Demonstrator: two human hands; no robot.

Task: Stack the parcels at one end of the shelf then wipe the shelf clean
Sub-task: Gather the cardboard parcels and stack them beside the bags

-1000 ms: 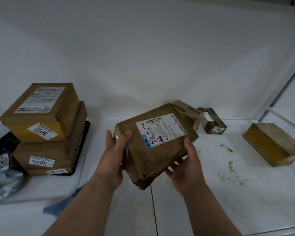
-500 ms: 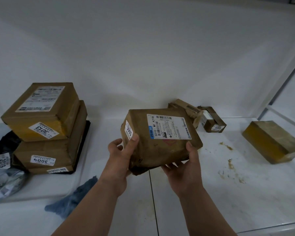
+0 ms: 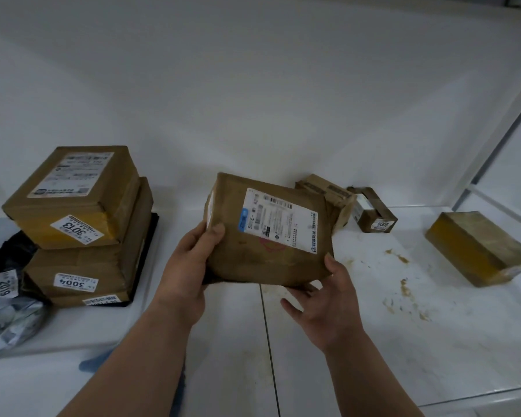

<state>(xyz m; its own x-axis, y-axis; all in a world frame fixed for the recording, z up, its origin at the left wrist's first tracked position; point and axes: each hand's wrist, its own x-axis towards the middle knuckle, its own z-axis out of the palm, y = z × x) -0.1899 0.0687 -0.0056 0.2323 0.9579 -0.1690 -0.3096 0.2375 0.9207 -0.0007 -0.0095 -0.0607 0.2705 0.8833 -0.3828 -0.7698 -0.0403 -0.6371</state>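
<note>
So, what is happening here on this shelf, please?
A person holds a brown parcel above the white shelf, left hand on its side, right hand under its corner. A stack of parcels stands at the left end. Three smaller boxes remain on the right, beside brown stains not yet wiped.

white back wall (image 3: 253, 100), white upright post (image 3: 500, 127) at right, pale side panel (image 3: 518, 176)
</note>
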